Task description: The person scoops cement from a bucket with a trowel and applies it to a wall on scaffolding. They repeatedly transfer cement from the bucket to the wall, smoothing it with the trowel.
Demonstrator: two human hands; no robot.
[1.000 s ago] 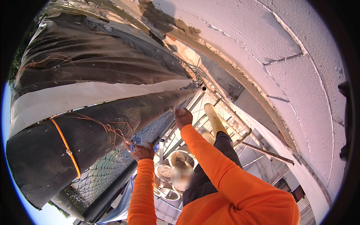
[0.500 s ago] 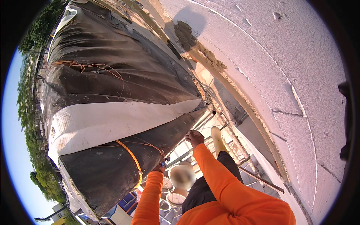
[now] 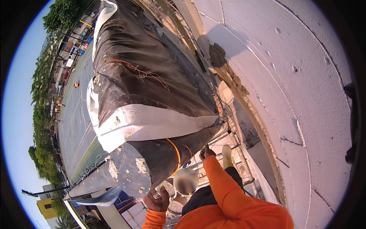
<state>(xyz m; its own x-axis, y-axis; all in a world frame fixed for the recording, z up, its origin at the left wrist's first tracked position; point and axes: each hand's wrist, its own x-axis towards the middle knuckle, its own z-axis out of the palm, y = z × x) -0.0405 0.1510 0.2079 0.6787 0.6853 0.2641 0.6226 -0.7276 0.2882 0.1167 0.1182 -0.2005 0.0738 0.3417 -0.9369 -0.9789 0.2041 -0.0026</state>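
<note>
My left hand [image 3: 158,199] is below the rounded, crusted end [image 3: 126,168] of a dark cylinder, fingers apart and curled upward near its edge. My right hand [image 3: 207,153] is at the cylinder's underside farther along, index finger raised and the others curled; what they hold, if anything, is hidden. An orange rope [image 3: 176,154] crosses the dark cylinder [image 3: 160,160], with thin copper-coloured wire [image 3: 187,152] beside it. A white sheet [image 3: 145,118] lies along the top, and dark wrinkled sheeting [image 3: 152,72] rises beyond it.
A pale textured wall [image 3: 293,95] fills the right. Below me are scaffold bars, round containers [image 3: 177,204] and my yellow boot [image 3: 227,154]. A green court [image 3: 72,133] lies far below at left, with small figures in orange [image 3: 76,85], trees and a blue tarp [image 3: 95,198].
The view has swung, bringing the cylinder's end and the court into sight. My left hand has moved from the wire and blue thing to below the cylinder's end.
</note>
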